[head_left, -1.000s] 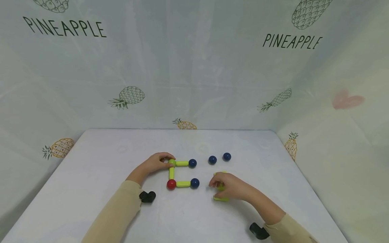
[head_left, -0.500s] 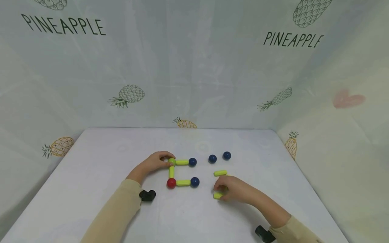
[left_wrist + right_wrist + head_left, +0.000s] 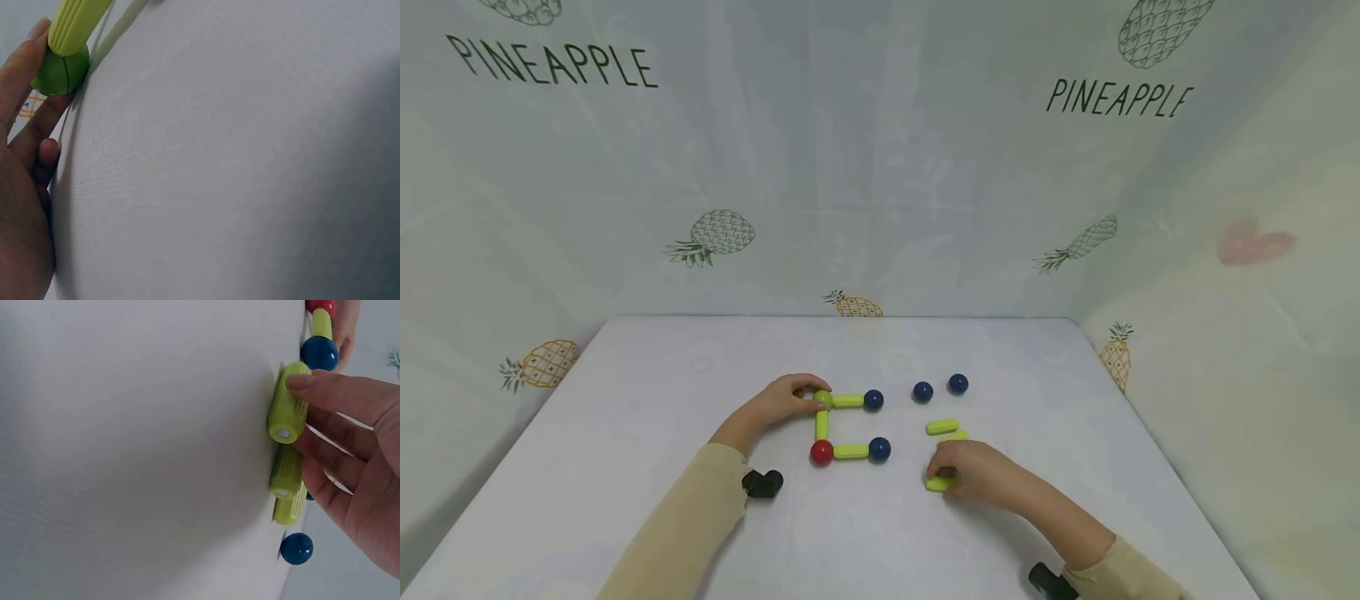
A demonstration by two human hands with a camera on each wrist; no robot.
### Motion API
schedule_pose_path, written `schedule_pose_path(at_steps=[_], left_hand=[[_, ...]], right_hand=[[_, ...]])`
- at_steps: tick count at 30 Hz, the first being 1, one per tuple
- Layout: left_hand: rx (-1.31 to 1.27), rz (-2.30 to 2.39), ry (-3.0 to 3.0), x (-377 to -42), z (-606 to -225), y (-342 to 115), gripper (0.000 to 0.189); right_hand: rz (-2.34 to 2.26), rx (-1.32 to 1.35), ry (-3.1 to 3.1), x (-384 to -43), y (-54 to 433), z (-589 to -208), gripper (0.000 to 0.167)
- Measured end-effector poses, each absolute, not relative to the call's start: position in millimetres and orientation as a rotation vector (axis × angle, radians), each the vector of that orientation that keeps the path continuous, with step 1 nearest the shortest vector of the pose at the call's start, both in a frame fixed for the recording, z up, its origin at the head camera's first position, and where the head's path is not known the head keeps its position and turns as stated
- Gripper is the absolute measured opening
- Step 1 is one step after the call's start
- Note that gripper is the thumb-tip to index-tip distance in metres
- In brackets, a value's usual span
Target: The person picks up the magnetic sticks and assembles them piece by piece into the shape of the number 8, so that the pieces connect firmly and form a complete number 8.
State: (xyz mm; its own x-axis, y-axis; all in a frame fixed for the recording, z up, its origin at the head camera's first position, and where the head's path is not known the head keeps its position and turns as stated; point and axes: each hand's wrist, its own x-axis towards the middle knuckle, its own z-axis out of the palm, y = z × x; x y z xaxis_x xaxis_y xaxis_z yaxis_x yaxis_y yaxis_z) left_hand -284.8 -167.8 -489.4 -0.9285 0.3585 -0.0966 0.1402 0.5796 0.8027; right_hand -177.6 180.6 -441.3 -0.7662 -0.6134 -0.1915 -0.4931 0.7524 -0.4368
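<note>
We see our left arm angled forward, left of the red ball (image 3: 822, 452), its left hand (image 3: 782, 402) pinching the green ball (image 3: 824, 398) directly beyond the red ball. A standing rod (image 3: 822, 426) links those two balls. Our right arm slants in from the right, its right hand (image 3: 973, 473) lowered to the table (image 3: 880, 533) well right of the red ball. There we grip the near rod (image 3: 937, 484) between thumb and fingers, while two loose rods (image 3: 942, 427) lie right of the red ball and a little beyond it.
</note>
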Motion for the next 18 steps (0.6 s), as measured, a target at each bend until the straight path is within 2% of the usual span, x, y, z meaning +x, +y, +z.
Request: schedule_pose_path(at_steps=[18], left_hand=[[0.396,1.268,2.566,-284.0,-489.4,-168.3,0.029]], right_hand=[[-0.549,-0.931,2.648,-183.8,176.0,-434.6,0.031]])
